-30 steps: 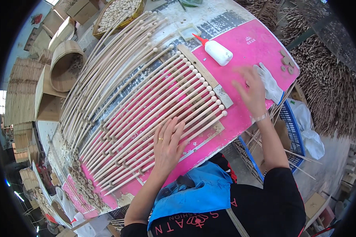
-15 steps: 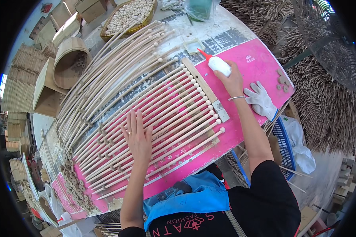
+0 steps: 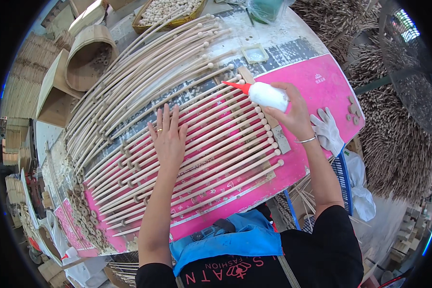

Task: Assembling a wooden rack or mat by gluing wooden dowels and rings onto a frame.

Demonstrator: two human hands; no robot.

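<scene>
My right hand (image 3: 296, 115) is closed around a white squeeze bottle (image 3: 268, 96) with a red pointed nozzle (image 3: 238, 86). The bottle is tipped over, its nozzle pointing left above the far sticks, close to their ball ends; whether the tip touches them I cannot tell. A row of thin wooden sticks (image 3: 216, 164) lies side by side, each with a round wooden ball (image 3: 280, 162) at its right end. Across the sticks my left hand (image 3: 170, 141) rests flat with fingers spread. Small wooden rings (image 3: 121, 183) sit around the sticks toward their left ends.
Beyond the row lies a pile of more ball-ended sticks (image 3: 144, 79). A basket of wooden balls (image 3: 170, 12) and a small square dish (image 3: 255, 54) stand farther back. A white glove (image 3: 328, 130) and loose rings (image 3: 354, 113) lie on the pink sheet (image 3: 317, 79) at right.
My right hand has brought the bottle left and over the stick ends, its nozzle now lower and more level. My left hand has slid a little toward the far sticks. The view has shifted slightly.
</scene>
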